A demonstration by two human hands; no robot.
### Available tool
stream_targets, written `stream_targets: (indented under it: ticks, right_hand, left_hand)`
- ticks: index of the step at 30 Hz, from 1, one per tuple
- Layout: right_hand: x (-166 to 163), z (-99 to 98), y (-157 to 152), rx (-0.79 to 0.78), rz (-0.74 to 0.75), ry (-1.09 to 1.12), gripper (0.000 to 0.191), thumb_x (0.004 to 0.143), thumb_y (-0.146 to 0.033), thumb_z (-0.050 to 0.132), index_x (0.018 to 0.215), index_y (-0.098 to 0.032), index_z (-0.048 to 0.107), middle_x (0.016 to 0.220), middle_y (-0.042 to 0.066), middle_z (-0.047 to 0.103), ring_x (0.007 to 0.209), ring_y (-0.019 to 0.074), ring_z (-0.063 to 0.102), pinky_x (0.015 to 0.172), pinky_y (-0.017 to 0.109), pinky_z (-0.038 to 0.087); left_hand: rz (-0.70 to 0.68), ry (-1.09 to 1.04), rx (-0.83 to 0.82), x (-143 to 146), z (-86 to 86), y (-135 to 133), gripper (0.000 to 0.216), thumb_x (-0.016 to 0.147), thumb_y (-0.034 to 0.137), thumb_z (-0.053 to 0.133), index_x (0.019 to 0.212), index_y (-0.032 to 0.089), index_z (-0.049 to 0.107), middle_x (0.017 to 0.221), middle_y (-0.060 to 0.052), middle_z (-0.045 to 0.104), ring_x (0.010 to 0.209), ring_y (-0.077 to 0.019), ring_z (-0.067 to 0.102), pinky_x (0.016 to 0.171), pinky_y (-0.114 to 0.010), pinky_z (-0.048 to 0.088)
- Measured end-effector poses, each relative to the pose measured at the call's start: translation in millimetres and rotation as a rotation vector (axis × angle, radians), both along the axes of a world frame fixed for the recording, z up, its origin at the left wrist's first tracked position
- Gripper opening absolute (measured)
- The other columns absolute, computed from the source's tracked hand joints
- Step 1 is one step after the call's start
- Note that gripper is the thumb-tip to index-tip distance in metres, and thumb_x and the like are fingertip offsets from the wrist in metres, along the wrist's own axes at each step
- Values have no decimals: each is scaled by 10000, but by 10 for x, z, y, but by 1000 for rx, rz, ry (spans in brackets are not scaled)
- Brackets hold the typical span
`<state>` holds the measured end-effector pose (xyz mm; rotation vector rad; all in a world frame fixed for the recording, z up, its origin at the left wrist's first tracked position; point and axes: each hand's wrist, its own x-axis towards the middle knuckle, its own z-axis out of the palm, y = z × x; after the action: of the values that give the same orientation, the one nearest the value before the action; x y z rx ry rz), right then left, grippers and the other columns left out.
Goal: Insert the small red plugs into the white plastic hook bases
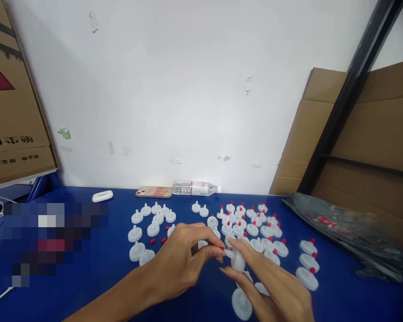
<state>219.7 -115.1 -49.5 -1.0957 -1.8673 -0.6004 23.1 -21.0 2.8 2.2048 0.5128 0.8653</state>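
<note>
On left-edge side of tabletop (87, 277), bare-spouted lids (135, 234), loose red caps (152, 241) beside. Left hand (179, 255), fingertips closed, pinches red cap (222, 248) at spout (229, 253) of white lid (238, 261), held well out from back edge. Right hand (277, 286), parted just around lid, grips it. Red-tipped lids (308, 262) toward right edge. Capping apparently in hand; next move seems to call for straight push.

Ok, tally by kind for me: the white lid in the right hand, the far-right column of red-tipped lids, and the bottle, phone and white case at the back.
White lid in the right hand: 1
Red-tipped lids, far-right column: 3
Bottle: 1
Phone: 1
White case: 1
Total: 7
</note>
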Motion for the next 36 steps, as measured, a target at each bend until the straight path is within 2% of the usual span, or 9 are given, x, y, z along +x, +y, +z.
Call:
stream_targets:
  ticks: [4,9,14,19,22,26,29,32,36]
  right_hand:
    - [-28,6,6,6,3,-46,638,967,-117,644,1548,-180,388,1284,58,711,1107,194,724,991,270,586]
    - [-93,34,12,70,-9,-30,702,948,-78,656,1571,-204,360,1249,46,729,1067,196,740,956,260,602]
    - [-153,50,48,138,20,22,656,962,-89,642,1558,-197,389,1189,59,756,1048,183,746,927,222,604]
    - [-127,28,80,138,45,1,648,976,-68,599,1568,-186,364,1216,62,746,1099,187,727,947,233,602]
    - [-72,20,85,85,64,-58,632,962,-47,613,1547,-157,401,1258,74,726,1152,174,700,990,231,577]
    - [-24,4,93,49,63,-55,522,953,-47,625,1456,-117,507,1281,81,714,1189,167,679,1040,232,542]
    - [-23,-6,87,35,53,-35,446,957,-53,618,1395,-100,548,1288,91,710,1213,180,666,1045,246,543]
    - [-44,21,66,29,69,-2,400,972,-85,613,1368,-102,560,1262,93,723,1185,182,683,1017,248,563]
    - [-84,96,52,51,135,48,309,997,-144,603,1304,-114,589,1160,82,764,1083,158,729,956,212,586]
  left_hand:
    - [2,17,-80,2,21,4,175,960,228,617,824,189,720,760,13,752,616,-104,610,580,-220,428]
    - [-54,-40,-239,7,9,12,144,939,239,624,825,171,681,758,-15,742,713,-140,663,665,-238,490]
    - [-92,-30,-464,-4,-26,33,179,914,326,641,836,166,621,703,1,679,499,-98,540,453,-195,410]
    - [-87,9,-512,-5,-13,29,162,893,292,637,799,182,564,673,40,645,427,-67,462,411,-179,337]
    - [-63,71,-397,-19,17,63,144,931,261,602,811,183,618,719,26,692,517,-88,519,501,-203,376]
    - [2,190,-9,-37,24,140,142,988,301,600,934,238,715,867,16,723,833,-156,588,757,-267,408]
    - [-21,247,220,-26,-45,144,266,1062,332,446,899,218,623,847,13,646,819,-169,518,748,-289,366]
    - [-38,264,238,-16,-107,66,349,1087,292,277,798,207,452,756,30,522,706,-151,455,698,-296,341]
    - [-34,283,183,-43,-76,-67,380,1105,358,225,820,219,434,761,38,517,691,-146,457,688,-290,343]
